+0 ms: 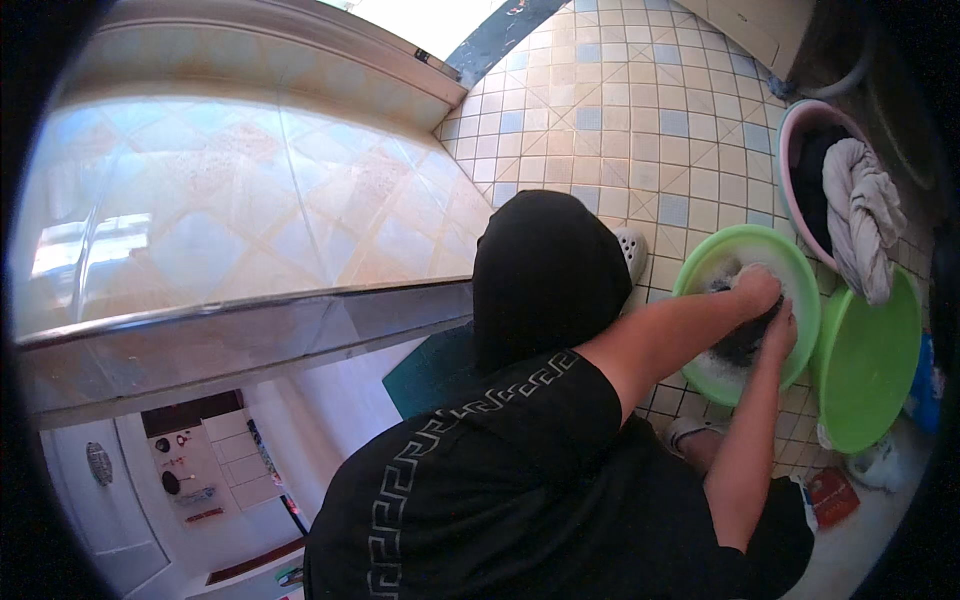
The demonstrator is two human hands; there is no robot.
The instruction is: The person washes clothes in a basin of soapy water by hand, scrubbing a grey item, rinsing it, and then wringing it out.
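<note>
A light green plastic basin (684,262) stands on the tiled floor with foamy water in it. Dark wet cloth (739,341) lies in the suds, partly under the water. My left hand (757,288) is closed on a bunched part of this cloth, with white foam around the fingers. Just below it in the picture, my right hand (781,330) grips the same cloth near the basin's right side. Both hands are close together over the basin. The fingers are partly hidden by the hands themselves.
Beyond stands a pink basin (795,202) with dark cloth and a twisted pale cloth (862,210) hanging over its rim. A green basin (870,367) leans beside mine. A red packet (832,499) lies near the right leg. A tiled ledge (247,217) runs along the left.
</note>
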